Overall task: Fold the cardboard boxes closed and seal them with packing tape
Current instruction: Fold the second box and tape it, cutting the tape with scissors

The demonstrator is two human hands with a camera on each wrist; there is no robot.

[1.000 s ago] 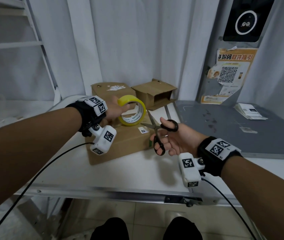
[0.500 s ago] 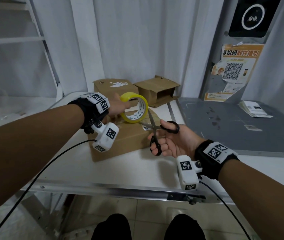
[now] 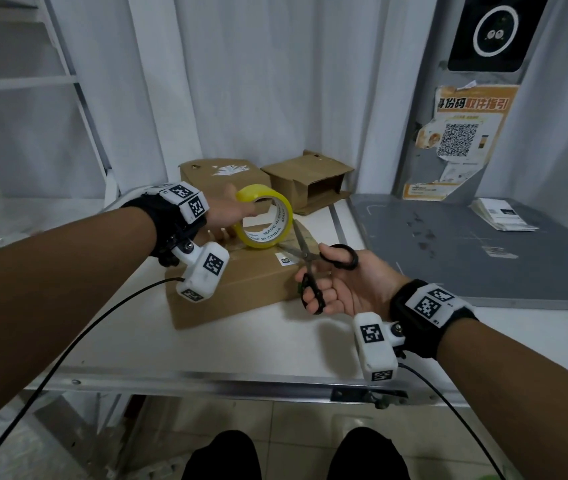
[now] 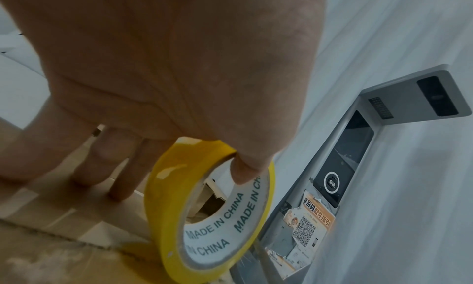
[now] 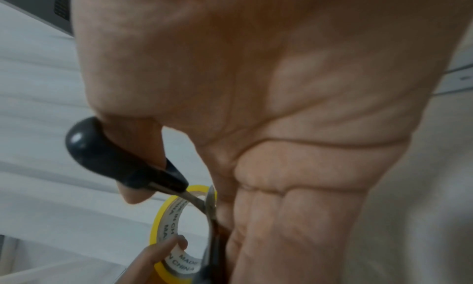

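Yellow tape roll (image 3: 264, 216) stands on edge on the near box (image 3: 241, 282), which lies closed on the white table (image 3: 275, 344) straight ahead of us, its long axis running from near left to far right. Our left hand (image 3: 222, 214) holds the roll, the forefinger hooked through its core and the other fingers (image 4: 120, 167) resting straight on the cardboard lid. Our right hand (image 3: 346, 285) grips the black-handled scissors (image 3: 313, 261), thumb in one loop and fingers curled through the other, with the blades spread wide. The blades point up and to the left toward the roll, their tips just beside its right-hand edge above the lid. We cannot make out the clear strip itself, but we judge that it spans from the roll down to the lid, across the line of the blades. The right hand is therefore the nearer to the cut, while the left need only keep the strip taut. Two further boxes (image 3: 308, 181) wait at the back of the table, one with its side gaping.
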